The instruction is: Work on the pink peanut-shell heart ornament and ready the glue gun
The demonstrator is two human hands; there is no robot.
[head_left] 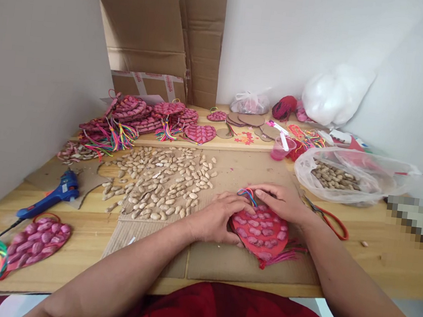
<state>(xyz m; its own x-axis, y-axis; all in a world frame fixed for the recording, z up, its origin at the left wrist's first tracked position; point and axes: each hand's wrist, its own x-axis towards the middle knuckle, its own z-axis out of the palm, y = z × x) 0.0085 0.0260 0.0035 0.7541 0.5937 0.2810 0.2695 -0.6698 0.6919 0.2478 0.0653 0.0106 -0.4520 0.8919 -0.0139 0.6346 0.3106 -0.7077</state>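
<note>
Both hands pressed a red heart ornament [262, 233] flat on the cardboard at the near bench edge: left hand [215, 219] steadying its left side, right hand [282, 201] pinching the coloured loop [248, 195]. Seating that loop seemingly needed firm, even pressure.

Blue glue gun [52, 195] at left edge, beside loose peanuts [163, 181] spread at ctr-left. Finished hearts [140, 115] stacked upper left w/ tassels. Bagged peanuts [342, 178] at right; red scissors [328, 220] just below. Cardboard [160, 35] upright at top.
</note>
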